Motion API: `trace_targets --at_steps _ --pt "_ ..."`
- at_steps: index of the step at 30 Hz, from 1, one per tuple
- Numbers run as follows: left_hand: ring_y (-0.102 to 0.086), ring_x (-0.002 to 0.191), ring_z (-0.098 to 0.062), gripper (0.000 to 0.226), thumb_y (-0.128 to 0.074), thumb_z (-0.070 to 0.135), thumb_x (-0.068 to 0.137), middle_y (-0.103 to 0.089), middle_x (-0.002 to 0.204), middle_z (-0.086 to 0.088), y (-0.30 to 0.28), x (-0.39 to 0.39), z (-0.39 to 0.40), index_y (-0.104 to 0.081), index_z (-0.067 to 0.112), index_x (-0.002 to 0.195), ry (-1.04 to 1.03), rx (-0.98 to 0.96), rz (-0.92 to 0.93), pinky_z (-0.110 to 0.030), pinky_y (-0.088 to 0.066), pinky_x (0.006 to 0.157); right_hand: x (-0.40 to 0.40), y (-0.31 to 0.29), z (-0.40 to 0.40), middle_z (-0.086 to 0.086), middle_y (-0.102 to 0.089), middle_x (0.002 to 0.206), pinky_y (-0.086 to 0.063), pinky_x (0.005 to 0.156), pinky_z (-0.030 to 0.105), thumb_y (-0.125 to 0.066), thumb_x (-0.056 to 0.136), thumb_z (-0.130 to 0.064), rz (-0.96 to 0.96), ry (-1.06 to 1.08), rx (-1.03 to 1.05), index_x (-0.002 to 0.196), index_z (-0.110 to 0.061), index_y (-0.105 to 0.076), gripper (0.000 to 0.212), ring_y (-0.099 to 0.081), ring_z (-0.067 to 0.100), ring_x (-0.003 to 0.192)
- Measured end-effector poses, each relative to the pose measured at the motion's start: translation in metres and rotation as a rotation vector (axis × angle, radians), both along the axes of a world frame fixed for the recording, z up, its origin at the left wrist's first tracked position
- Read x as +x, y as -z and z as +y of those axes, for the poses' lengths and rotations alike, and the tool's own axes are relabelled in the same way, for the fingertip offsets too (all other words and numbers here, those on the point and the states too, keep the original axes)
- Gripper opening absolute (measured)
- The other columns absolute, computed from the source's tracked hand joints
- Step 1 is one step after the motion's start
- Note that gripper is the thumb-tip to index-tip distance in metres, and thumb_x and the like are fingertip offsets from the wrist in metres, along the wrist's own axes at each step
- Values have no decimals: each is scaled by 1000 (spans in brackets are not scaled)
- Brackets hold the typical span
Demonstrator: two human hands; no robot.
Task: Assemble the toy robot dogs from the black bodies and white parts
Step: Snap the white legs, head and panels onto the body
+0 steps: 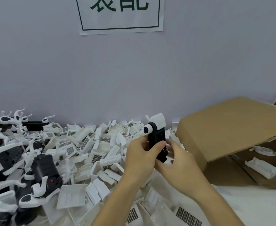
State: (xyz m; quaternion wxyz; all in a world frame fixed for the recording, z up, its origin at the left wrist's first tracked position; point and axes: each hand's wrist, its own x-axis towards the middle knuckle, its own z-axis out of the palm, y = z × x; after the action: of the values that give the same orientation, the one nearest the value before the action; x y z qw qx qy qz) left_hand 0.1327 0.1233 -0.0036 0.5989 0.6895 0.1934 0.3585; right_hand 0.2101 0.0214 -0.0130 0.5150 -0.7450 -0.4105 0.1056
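above the worktop (248, 209) your left hand (138, 159) and right hand (181, 167) have fingers clamped on an upright black body (158, 141), white cap fitted; finished dogs (36, 181) left, white parts (88, 144) heaped, much remains.

A heap of loose shell parts (91, 149) fills the middle of the worktop (241, 203), running back to the wall (134, 70), with assembled dogs (36, 178) piled at the lower left of the frame. At the right a cardboard box (228, 128) lies on its side, more parts inside it. Between heap and box, both hands, left hand (140, 159) and right hand (181, 167), hold a body (157, 139) upright, beneath a paper sign (121, 15) at top centre.
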Motion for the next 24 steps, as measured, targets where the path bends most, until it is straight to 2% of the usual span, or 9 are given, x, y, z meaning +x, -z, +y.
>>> trace_targets --at_steps 1,3,5,6,7,9,12,17,24 --pt "-76 76 -9 13 -74 13 90 -79 80 6 0 -1 1 -75 26 90 -14 21 4 -19 -58 67 3 -1 -2 -38 -64 111 -48 84 7 -73 88 -37 35 -13 23 122 -42 -54 39 -58 -16 106" --pt "-74 68 -6 14 -76 9 87 -77 76 9 1 -1 2 -75 23 86 -56 97 29 -15 -55 59 9 -7 -7 -27 -54 135 -47 100 19 -72 91 -30 116 12 105 140 -36 -47 56 -53 -7 123" --pt "-74 68 -10 10 -78 11 86 -76 76 7 2 -1 2 -76 21 89 -68 189 82 -25 -60 64 13 -13 -12 -19 -56 140 -50 100 21 -75 88 -28 202 -24 233 138 -36 -50 57 -56 -4 125" --pt "-74 70 -13 8 -79 14 86 -76 77 4 3 0 1 -76 20 90 -59 237 114 -31 -61 68 13 -16 -14 -17 -59 137 -52 99 21 -78 83 -34 227 -47 277 137 -35 -52 60 -58 -4 123" --pt "-73 70 -13 7 -79 15 85 -75 76 3 4 0 0 -77 20 90 -51 296 150 -31 -61 71 13 -17 -15 -17 -62 132 -54 95 18 -80 74 -42 241 -52 308 136 -32 -52 69 -60 -7 118" --pt "-67 71 -6 7 -81 18 84 -70 75 9 6 1 -3 -75 18 88 -46 446 216 -19 -54 67 13 -18 -15 -16 -66 120 -53 77 8 -80 57 -51 224 -2 327 133 -32 -51 84 -63 -14 102" --pt "-59 70 2 9 -81 20 84 -61 70 19 8 2 -6 -73 19 86 -40 583 236 -12 -43 63 15 -14 -13 -9 -71 106 -52 64 8 -84 51 -47 211 66 312 127 -24 -59 83 -69 -8 85" --pt "-57 69 -3 9 -80 18 85 -60 72 20 10 4 -6 -73 21 90 -23 652 258 -12 -39 63 22 -7 -12 -9 -74 99 -52 66 10 -91 63 -39 120 181 282 119 -21 -70 62 -71 -1 85" --pt "-59 70 -7 10 -78 16 85 -61 71 18 9 3 -6 -71 23 87 -18 634 271 -20 -45 65 21 -8 -14 -9 -75 98 -52 65 8 -92 62 -38 109 200 302 122 -18 -72 66 -71 -3 83"
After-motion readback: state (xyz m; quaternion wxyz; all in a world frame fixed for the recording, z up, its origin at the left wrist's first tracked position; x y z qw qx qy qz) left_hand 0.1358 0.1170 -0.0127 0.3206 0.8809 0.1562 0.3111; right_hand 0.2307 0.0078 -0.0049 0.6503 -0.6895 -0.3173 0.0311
